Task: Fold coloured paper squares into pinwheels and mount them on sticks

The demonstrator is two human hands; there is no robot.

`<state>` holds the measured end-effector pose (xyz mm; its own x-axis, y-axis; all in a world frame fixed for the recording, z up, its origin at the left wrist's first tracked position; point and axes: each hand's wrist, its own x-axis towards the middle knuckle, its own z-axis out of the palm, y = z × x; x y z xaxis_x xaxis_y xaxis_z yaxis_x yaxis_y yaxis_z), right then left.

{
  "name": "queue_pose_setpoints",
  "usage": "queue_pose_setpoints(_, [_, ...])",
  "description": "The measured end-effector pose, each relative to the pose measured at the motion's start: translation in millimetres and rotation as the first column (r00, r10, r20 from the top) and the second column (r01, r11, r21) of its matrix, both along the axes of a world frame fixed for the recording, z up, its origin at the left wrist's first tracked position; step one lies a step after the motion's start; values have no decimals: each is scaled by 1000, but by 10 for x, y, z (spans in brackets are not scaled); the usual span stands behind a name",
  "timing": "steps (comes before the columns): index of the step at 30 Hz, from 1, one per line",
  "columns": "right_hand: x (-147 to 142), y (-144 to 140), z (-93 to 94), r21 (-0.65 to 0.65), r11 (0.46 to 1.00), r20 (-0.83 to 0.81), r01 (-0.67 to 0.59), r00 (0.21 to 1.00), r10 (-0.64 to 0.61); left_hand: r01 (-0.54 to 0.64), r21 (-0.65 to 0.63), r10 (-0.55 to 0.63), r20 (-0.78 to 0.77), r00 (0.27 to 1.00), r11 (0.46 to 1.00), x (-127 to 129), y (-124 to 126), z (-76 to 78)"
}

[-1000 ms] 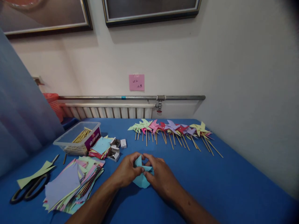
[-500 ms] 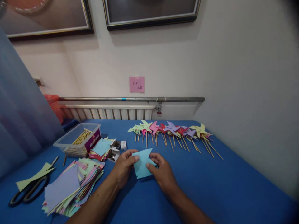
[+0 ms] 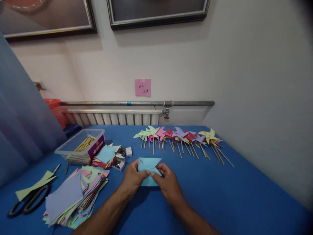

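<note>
On a blue-covered surface [image 3: 215, 195], a person's two hands hold a light blue sheet of paper [image 3: 149, 163] in front of the body. The left hand [image 3: 134, 178] grips its left side and the right hand [image 3: 168, 182] its right, fingers behind and thumbs in front, thumb tips nearly meeting near the sheet's middle.

Much seems already done: a row of paper pinwheels [image 3: 180, 133] in green, pink, red, purple and yellow lies along the far side, each head on a thin stick. The blue sheet appears to be at an early stage. Slits show at its upper left and right side, but no stick or pin is visible on it, so folding and fastening seem left. Plenty of material remains at left: a clear plastic box [image 3: 62, 150] with sticks [image 3: 85, 143], small open boxes [image 3: 119, 164] of tiny metal pieces, a pile of smaller coloured paper [image 3: 107, 154] and a larger paper stack [image 3: 65, 195], with scissors [image 3: 29, 197] beside it.

Compared with half a second ago, the sheet has turned from a tilt to nearly square, and the left thumb has moved inward to join the right. The pinwheels and supplies are unchanged.
</note>
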<state>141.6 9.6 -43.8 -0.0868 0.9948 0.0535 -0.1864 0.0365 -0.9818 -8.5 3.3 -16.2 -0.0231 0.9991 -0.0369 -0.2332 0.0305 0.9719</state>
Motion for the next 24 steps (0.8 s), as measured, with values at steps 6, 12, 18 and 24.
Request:
queue_pose_setpoints(6, [52,27,-30,-47,996,75,-69,995,73,31,-23,-30,8,1000,999,-10,-10,4])
queue_pose_setpoints(12, [38,36,-49,-93,993,78,-66,994,74,40,-25,-39,36,999,999,-8,-16,-27])
queue_pose_setpoints(18, [23,36,-70,-66,997,89,-38,995,43,74,-25,-73,47,996,997,-17,-38,18])
queue_pose_setpoints(24, [10,54,-122,-44,999,126,-16,992,21,92,-15,-92,27,995,996,17,-32,11])
